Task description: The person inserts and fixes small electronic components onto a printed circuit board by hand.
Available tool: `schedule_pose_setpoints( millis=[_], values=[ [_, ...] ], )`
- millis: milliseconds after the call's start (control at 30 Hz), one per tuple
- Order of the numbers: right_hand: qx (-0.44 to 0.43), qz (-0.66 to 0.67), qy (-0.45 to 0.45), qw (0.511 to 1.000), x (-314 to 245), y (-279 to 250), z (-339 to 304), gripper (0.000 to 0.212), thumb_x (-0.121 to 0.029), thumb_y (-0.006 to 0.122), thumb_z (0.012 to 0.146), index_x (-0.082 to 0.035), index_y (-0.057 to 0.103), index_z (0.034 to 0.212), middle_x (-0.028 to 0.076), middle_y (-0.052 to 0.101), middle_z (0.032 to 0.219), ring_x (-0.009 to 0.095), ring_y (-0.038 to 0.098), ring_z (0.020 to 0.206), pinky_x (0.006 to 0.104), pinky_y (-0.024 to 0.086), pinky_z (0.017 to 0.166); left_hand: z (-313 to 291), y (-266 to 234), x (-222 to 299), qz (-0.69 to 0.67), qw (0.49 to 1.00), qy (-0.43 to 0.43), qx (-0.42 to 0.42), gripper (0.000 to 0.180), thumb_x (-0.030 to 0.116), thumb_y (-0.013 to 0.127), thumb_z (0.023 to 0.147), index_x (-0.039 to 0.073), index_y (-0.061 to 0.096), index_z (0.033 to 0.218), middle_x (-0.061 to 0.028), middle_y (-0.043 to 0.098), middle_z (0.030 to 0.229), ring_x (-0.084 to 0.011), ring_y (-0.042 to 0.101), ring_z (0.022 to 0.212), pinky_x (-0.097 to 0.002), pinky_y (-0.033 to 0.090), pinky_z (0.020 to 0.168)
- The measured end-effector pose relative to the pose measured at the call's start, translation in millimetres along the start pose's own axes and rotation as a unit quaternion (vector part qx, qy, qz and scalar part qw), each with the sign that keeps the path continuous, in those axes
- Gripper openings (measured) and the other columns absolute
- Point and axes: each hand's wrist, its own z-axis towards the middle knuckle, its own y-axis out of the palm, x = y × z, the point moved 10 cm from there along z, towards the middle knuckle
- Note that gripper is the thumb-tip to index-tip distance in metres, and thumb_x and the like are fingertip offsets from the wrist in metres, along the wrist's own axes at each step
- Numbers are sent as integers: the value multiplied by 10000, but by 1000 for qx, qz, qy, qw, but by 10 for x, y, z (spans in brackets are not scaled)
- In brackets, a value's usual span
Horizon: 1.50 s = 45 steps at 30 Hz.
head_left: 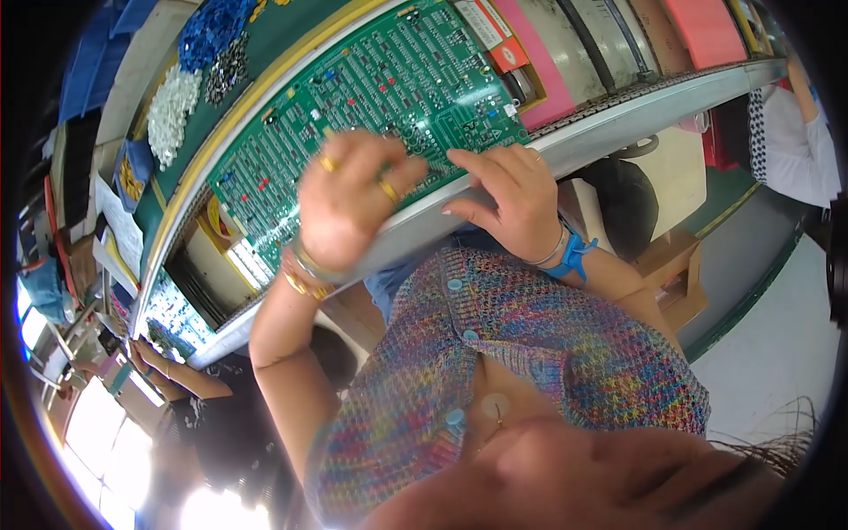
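A large green circuit board [415, 71] with rows of small components, among them red and blue ones, lies across the metal rails in front of me. Over the lower middle of the board hovers my left hand [349, 199], smeared by motion, with bent fingers and yellow bands on some of them. Whether it pinches a part cannot be made out. My right hand [512, 190] rests at the board's near edge, fingertips on or just over the board. Its thumb is spread apart over the metal rail [574, 146], and nothing shows between its fingers.
Beyond the far rail lie piles of blue parts [212, 31], white parts [172, 115] and dark metallic parts [228, 71], beside a blue bin [132, 172] of yellow pieces. Another board [177, 305] sits down the line at left. Co-workers' arms [185, 380] show at left and right.
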Motion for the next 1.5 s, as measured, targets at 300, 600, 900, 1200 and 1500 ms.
schedule_pose_setpoints(
  millis=[300,600,900,1200,1500],
  values=[
    [4,-17,-46,999,52,106,-48,401,-272,750,712,-123,668,1076,2,528,736,199,494,655,337,365,597,756,530,-588,-88,989,121,-5,184,99,697,644,164,700,816,30,607,855,-198,578,855,-311,503,690],
    [-5,-29,-42,999,42,110,-26,375,-239,746,709,-140,682,1065,-18,519,731,180,475,651,327,349,582,767,626,-528,-73,984,156,-38,244,69,694,602,140,705,835,5,609,839,-203,588,857,-313,507,697],
    [-2,-33,-43,999,11,109,-35,352,-222,737,715,-143,688,1054,-23,510,721,177,476,653,328,350,585,731,599,-446,-25,979,197,-52,165,118,624,699,117,671,857,19,589,901,-174,574,934,-285,509,737],
    [-3,-40,-45,998,-28,123,-33,333,-197,723,721,-145,690,1048,-24,510,717,176,477,653,330,350,587,697,560,-416,-26,978,203,-51,307,116,611,652,115,698,946,-12,619,941,-206,594,893,-329,520,709],
    [-14,-27,-50,998,-136,159,-38,293,-131,704,727,-129,692,1020,-5,532,715,201,503,651,344,369,600,400,77,-744,10,999,26,22,201,70,683,689,117,703,883,-15,636,955,-223,591,898,-329,504,752]
  ],
)
